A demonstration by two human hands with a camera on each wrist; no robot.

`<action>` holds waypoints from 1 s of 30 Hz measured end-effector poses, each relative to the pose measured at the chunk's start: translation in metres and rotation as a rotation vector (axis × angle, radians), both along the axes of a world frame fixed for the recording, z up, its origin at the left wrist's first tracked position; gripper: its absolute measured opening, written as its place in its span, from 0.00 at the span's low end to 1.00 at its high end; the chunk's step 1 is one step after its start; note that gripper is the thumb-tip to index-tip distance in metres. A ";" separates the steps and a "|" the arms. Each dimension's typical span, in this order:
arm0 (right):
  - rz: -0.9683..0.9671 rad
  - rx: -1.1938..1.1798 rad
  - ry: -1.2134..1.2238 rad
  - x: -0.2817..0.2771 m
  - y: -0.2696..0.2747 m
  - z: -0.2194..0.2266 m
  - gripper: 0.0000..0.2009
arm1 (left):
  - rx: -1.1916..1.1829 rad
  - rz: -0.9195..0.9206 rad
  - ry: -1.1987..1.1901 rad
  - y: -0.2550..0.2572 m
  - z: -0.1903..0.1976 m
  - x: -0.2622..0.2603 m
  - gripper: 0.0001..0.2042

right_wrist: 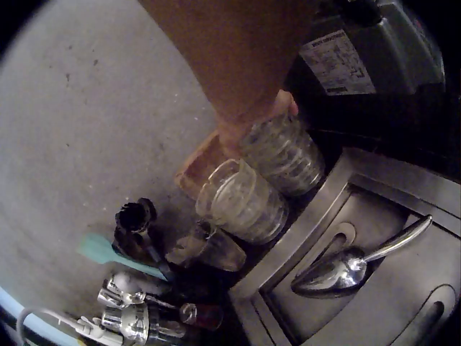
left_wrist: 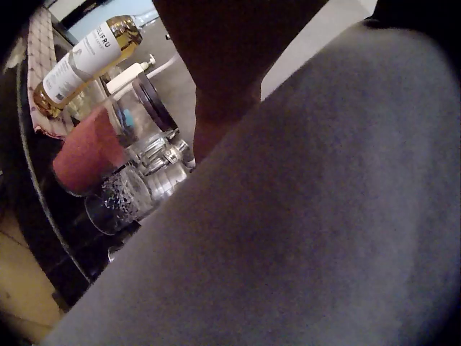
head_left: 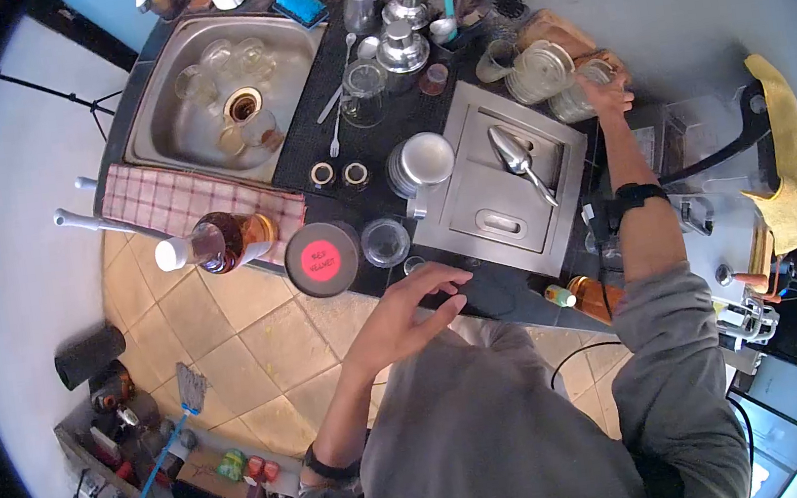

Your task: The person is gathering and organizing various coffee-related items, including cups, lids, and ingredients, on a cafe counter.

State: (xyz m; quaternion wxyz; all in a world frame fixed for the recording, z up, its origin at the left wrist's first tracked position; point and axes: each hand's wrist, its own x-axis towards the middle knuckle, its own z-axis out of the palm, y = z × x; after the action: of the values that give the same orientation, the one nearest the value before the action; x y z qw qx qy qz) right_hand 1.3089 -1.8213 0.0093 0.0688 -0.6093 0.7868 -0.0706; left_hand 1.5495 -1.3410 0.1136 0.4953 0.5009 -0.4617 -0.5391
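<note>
My right hand (head_left: 606,92) reaches to the back right of the counter, its fingers curled round the upper part of a stack of clear glasses (right_wrist: 288,158). Right beside it stands another stack of glasses (right_wrist: 245,205), with a smaller cloudy cup (head_left: 496,61) further left. My left hand (head_left: 407,316) hovers by the counter's front edge, fingers loosely bent and holding nothing. Closest to it are a small glass (head_left: 413,265), partly behind the fingers, a clear jar (head_left: 386,243) and a dark-lidded jar with a pink label (head_left: 322,260).
A metal scoop (head_left: 517,157) lies on the steel lid (head_left: 472,200) in the counter. Cocktail shakers (head_left: 403,47) and a metal cup (head_left: 427,158) stand left of it. Several glasses (head_left: 241,61) sit in the sink (head_left: 297,72). Bottles (head_left: 219,243) stand by the front edge.
</note>
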 end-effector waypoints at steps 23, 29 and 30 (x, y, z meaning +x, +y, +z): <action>-0.147 -0.611 -0.178 0.049 0.068 0.039 0.34 | -0.003 0.003 -0.075 0.018 0.003 0.003 0.08; 0.385 -0.742 -0.797 0.080 0.199 0.066 0.07 | -0.069 -0.071 -0.242 0.020 0.010 -0.020 0.07; 0.378 -0.673 -0.845 0.085 0.229 0.073 0.05 | -0.102 -0.081 -0.276 0.023 0.010 -0.024 0.07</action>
State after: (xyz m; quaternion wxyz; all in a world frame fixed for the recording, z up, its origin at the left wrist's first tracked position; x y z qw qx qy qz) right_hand 1.3935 -1.5924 0.0827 0.1909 -0.6466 0.5023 -0.5414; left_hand 1.5255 -1.3182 0.1236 0.4301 0.5253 -0.5719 -0.4604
